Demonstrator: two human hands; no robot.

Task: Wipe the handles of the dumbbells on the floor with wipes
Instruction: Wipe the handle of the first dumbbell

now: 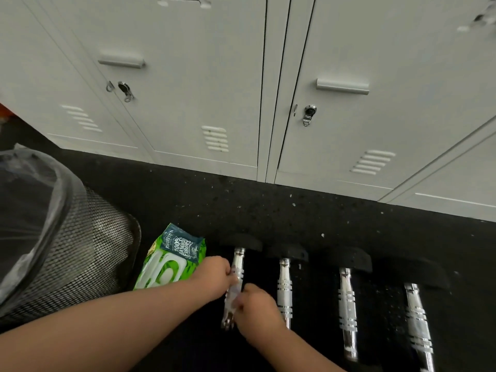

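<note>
Several dumbbells with chrome handles and black heads lie side by side on the black floor. Both my hands are on the leftmost dumbbell's handle. My left hand grips it from the left side. My right hand presses a thin pale wipe against the handle's middle. The wipe is mostly hidden under my fingers. To the right lie the second handle, the third handle and the fourth handle, all untouched. A green pack of wipes lies just left of my left hand.
A black mesh bin lined with a clear bag stands at the left. Grey lockers run along the back, close behind the dumbbell heads. Black speckled rubber floor lies between lockers and dumbbells.
</note>
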